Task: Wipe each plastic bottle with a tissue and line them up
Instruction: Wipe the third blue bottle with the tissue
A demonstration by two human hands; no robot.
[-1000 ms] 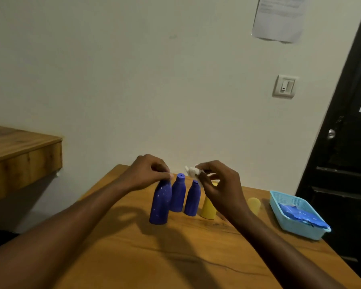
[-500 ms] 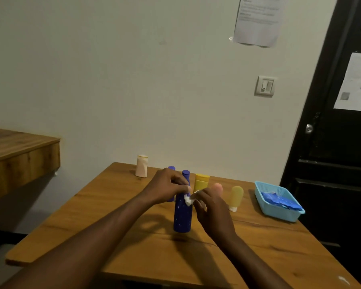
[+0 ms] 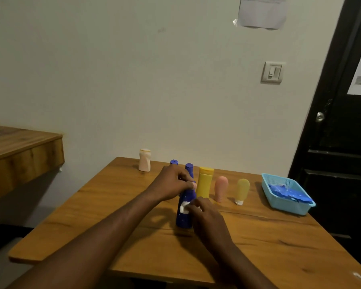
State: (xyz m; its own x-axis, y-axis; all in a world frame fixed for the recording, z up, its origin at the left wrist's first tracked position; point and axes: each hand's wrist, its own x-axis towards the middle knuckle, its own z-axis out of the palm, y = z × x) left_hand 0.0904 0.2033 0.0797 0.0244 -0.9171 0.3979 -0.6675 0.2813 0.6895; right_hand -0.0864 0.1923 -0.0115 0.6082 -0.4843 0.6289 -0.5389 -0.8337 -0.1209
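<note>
Blue bottle (image 3: 183,215): stands upright mid-table (image 3: 258,247), in front of the others; it is the one under the wipe.
Left hand (image 3: 171,184): grips the bottle's neck, fingers curled round it.
Right hand (image 3: 206,217): pinches the tissue (image 3: 184,207) and presses it on the bottle's side.
Row behind: blue cap (image 3: 174,162), yellow bottle (image 3: 205,182), pink tube (image 3: 221,188) and yellow tube (image 3: 242,190) stand roughly in line.
White bottle (image 3: 144,160): apart, at the far edge.
Done: the row looks partly formed; which ones are wiped cannot be told.
Left: probably to finish this bottle, place it in line, then bring in the white one.
Basket (image 3: 300,211): at the right edge, holding blue packets.
</note>
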